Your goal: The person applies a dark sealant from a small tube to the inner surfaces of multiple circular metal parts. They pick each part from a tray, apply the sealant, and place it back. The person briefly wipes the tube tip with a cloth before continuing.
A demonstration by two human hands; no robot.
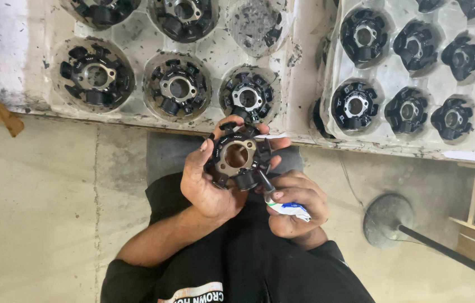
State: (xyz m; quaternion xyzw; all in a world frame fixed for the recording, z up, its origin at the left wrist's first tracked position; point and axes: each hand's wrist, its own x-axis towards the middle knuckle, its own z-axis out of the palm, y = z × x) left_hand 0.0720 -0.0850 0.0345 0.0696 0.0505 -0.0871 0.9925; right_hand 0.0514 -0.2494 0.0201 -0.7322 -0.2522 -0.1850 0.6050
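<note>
My left hand [206, 182] holds a round black stator core [237, 156] with a metal centre ring and several black poles around it, cupped in the fingers just below the bench edge. My right hand [296, 205] grips a small white and blue tube [288, 209]. The tube's dark tip touches the lower right edge of the stator core. Both hands sit close together over my lap.
A moulded clear tray [215, 56] on the bench holds several similar stator cores in round pockets. A second tray [394, 73] with more cores lies to the right. A round metal stand base [386, 219] with a dark rod stands on the concrete floor at right.
</note>
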